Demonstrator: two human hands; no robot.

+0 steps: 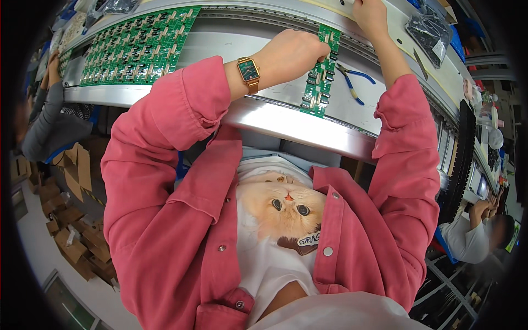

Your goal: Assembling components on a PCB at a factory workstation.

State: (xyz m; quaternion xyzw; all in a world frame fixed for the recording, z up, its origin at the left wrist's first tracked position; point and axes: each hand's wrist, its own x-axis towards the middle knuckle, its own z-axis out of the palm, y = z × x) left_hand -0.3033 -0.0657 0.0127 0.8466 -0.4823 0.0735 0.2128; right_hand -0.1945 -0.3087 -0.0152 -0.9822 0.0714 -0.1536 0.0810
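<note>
Head view, only one. Green strip (320,82) lies between the near rail (300,126) and the far rail, right of centre. Long axis runs near to far, far end leaning a bit right, so roughly crosswise to the rails. Dark and pale parts sit along it.

Left hand (300,48) comes in from the left, over the strip's upper half, and is clearly the nearer hand. Its grip is narrow, fingers curled down at the strip's left edge; fingertips hidden behind the knuckles, so can't tell if a part is pinched or the board only touched. From this grip most of the visible strip runs toward the near side, with a short piece showing beyond, on the far side.

Right hand (370,17) is farther off, past the far rail, to the right of the strip's far end and apart from it. Fingers bent, tips at the upper rim of the view; can't tell whether its grip holds anything.

Pliers (345,71) just right of the strip, jaws toward the far side, handles spread to the near right. Big green panel (140,47) well to the left on the same track. Tweezers (421,65) and black bag (429,37) far right.
</note>
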